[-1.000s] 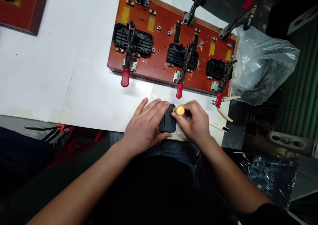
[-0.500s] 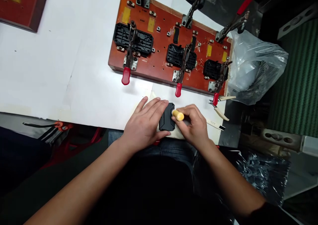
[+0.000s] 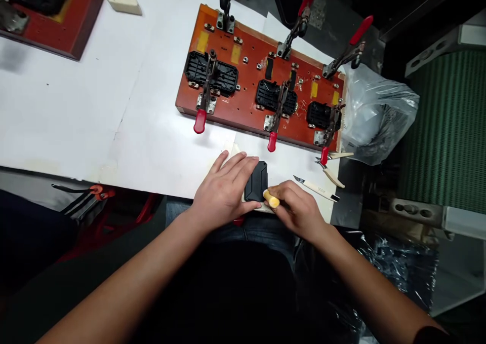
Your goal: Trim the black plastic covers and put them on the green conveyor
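Just below the red clamping jig point(image 3: 261, 80), the right hand point(image 3: 298, 209), gripping the yellow-handled tool point(image 3: 272, 199), has shifted to the black plastic housing's point(image 3: 256, 182) near corner (trimming apparently continuing); the left hand point(image 3: 224, 192) presses flat, holding it.

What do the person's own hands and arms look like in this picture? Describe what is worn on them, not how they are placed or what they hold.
Both forearms are bare to past the elbow. The left hand and right hand wear no gloves, and no rings, watch or wristband can be seen. A dark sleeve edge shows at the right upper arm, bottom right of the picture.
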Tool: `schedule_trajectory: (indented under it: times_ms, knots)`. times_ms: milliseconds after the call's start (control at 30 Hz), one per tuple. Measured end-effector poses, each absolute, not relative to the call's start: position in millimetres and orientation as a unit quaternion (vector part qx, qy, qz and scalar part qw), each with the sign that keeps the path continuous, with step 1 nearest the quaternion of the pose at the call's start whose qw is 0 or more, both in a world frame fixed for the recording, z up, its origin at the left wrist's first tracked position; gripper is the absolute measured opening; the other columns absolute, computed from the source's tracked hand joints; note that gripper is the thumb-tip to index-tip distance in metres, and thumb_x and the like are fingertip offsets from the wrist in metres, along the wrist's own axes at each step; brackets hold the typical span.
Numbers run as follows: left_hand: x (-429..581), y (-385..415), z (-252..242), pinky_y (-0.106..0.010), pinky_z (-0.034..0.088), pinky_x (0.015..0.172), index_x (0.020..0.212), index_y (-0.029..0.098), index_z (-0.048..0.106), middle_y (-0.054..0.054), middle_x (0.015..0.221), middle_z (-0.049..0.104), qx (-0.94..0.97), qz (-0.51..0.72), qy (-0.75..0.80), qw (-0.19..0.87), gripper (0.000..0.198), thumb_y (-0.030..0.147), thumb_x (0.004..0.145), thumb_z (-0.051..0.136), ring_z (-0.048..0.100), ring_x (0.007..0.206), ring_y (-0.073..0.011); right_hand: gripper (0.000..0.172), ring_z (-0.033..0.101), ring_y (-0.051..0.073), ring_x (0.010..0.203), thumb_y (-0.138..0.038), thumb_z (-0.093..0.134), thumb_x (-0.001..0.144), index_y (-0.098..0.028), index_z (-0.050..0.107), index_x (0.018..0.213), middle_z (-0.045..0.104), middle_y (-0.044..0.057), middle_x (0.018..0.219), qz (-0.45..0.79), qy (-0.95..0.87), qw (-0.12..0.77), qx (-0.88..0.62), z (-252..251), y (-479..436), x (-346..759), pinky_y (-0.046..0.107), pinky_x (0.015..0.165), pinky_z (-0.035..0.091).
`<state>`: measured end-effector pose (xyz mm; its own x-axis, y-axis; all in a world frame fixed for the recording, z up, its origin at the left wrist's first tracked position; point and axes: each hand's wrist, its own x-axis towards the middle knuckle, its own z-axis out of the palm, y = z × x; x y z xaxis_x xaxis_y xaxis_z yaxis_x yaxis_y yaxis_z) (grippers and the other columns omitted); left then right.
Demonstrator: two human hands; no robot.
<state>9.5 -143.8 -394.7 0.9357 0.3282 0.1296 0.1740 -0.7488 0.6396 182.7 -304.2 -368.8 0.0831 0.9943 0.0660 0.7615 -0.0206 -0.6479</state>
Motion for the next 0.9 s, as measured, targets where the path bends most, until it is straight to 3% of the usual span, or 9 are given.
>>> schedule_trajectory:
  times_ms: [333, 600, 900]
  knots:
    - [4, -144, -394, -0.055, 0.013, 0.132, 0.159, 0.014, 0.023, -0.016, 0.160, 0.043, 0.931, 0.106, 0.127, 0.326, 0.115, 0.049, 0.074, 0.091, 0.031, 0.154, -0.0335, 0.024, 0.067, 0.019, 0.099, -0.011, 0.064, 0.094, -0.025, 0.059, 0.112, 0.067, 0.005, 0.104, 0.176, -0.596, 0.299, -0.724, -375, -314, 166, 0.032, 0.084, 0.056]
    - [0, -143, -397, -0.056, 0.019, 0.131, 0.162, 0.020, 0.014, -0.016, 0.161, 0.042, 0.930, 0.124, 0.100, 0.330, 0.117, 0.043, 0.076, 0.091, 0.035, 0.152, -0.0340, 0.022, 0.068, 0.017, 0.088, -0.024, 0.068, 0.095, -0.025, 0.059, 0.115, 0.070, 0.003, 0.105, 0.192, -0.519, 0.295, -0.779, -362, -301, 163, 0.031, 0.080, 0.056]
    - [2, -143, -400, -0.055, 0.023, 0.130, 0.161, 0.016, 0.012, -0.020, 0.157, 0.046, 0.928, 0.137, 0.117, 0.326, 0.129, 0.045, 0.068, 0.096, 0.039, 0.150, -0.0322, 0.011, 0.064, 0.018, 0.084, -0.022, 0.062, 0.096, -0.023, 0.062, 0.107, 0.066, 0.002, 0.095, 0.137, -0.563, 0.272, -0.768, -368, -259, 158, 0.029, 0.075, 0.050]
